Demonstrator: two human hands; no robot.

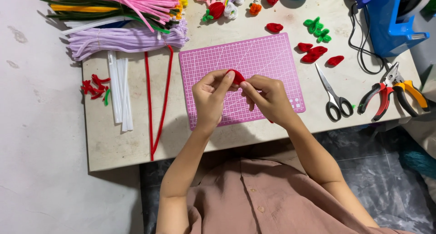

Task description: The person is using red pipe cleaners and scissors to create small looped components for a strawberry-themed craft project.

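Bright, even light falls from above, casting only soft, short shadows beneath the left hand (210, 100), the right hand (268, 97) and the scissors (334, 95). No harsh glare shows. Focus seems sharp centrally; edges look slightly stretched, perhaps from a wide lens.

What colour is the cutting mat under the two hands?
The cutting mat is pink with a white grid, seen best in the head view.

My two hands meet over the cutting mat (272, 57) at the table's (109, 147) middle. Left of the mat lie bundled pipe cleaners (122, 38) and glue sticks (120, 91). Right of it lie scissors (334, 95), then pliers (386, 93).
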